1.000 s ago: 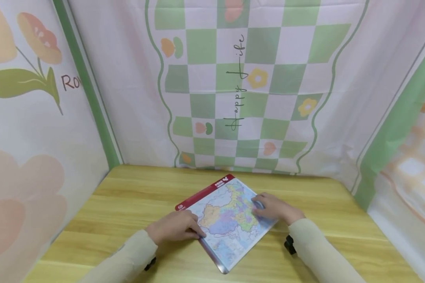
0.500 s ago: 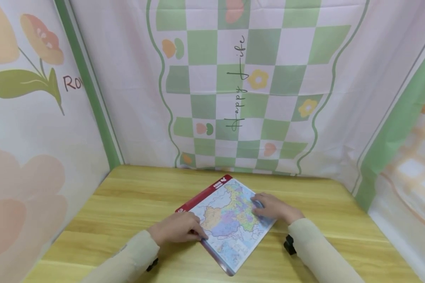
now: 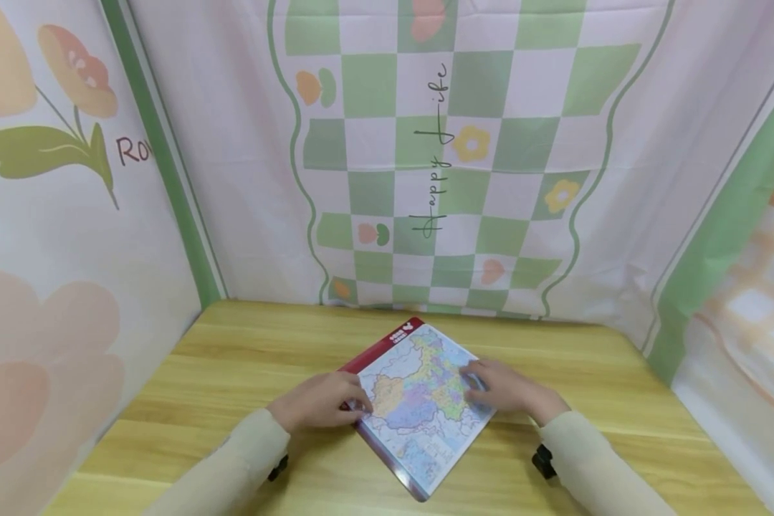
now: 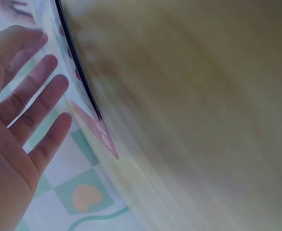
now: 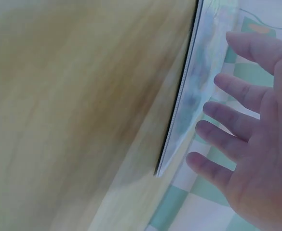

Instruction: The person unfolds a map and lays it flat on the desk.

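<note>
A thin, flat map board (image 3: 419, 416) with a red band along one edge lies turned at an angle on the table. My left hand (image 3: 322, 401) is over its left edge near the red band, and my right hand (image 3: 506, 388) is over the right edge. In the left wrist view the left hand (image 4: 22, 115) has spread, relaxed fingers apart from the board's edge. The right wrist view likewise shows the right hand (image 5: 251, 125) with fingers spread, holding nothing, beside the board (image 5: 191, 96).
The wooden table (image 3: 232, 358) has its back edge against a white and green checked curtain (image 3: 426, 179). Printed fabric hangs at the left (image 3: 71, 251) and right (image 3: 735, 287). A black strapped device (image 3: 544, 461) sits at the right wrist.
The board's near corner has shifted slightly right. My left hand has moved back and up along the edge, its fingers loosening. My right hand has drifted slightly right, fingers more spread.
</note>
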The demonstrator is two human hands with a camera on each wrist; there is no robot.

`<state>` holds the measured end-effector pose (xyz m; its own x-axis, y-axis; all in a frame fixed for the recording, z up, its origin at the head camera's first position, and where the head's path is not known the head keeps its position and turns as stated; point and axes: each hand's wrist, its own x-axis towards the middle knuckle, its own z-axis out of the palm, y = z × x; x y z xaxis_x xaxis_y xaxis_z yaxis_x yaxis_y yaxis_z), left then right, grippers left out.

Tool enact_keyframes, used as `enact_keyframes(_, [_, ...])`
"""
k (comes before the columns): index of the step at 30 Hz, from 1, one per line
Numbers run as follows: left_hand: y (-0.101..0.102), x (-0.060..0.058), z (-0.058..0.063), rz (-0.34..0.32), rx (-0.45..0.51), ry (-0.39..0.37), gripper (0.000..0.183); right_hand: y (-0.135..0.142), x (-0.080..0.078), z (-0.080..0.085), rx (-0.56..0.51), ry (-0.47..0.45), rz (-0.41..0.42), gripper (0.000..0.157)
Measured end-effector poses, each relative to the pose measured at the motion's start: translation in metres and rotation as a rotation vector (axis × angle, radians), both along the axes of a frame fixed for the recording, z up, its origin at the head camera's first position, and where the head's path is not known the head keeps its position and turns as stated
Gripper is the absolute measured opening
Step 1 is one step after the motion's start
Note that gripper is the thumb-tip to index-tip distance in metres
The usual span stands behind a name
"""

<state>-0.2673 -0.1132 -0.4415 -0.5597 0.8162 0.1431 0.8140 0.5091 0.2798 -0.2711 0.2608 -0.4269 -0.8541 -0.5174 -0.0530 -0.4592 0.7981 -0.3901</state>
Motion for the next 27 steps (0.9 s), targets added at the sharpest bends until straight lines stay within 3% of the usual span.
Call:
enact_keyframes(6, [-0.004, -0.013, -0.004, 0.098, -0.008, 0.021, 0.033, 0.0, 0.014, 0.007, 0.019, 0.031, 0.019, 0.053])
enact_keyframes(15, [0.0, -0.03, -0.007, 0.198, -0.003, -0.108, 0.045, 0.004, 0.026, 0.013, 0.015, 0.052, 0.078, 0.053])
enact_keyframes(22, [0.004, -0.035, -0.009, 0.279, -0.06, -0.178, 0.055, 0.005, 0.035, 0.013, 0.004, 0.012, 0.059, 0.051])
enact_keyframes(27, [0.006, -0.036, -0.008, 0.279, -0.073, -0.208, 0.058, 0.005, 0.042, 0.013, 0.004, -0.026, 0.053, 0.048])
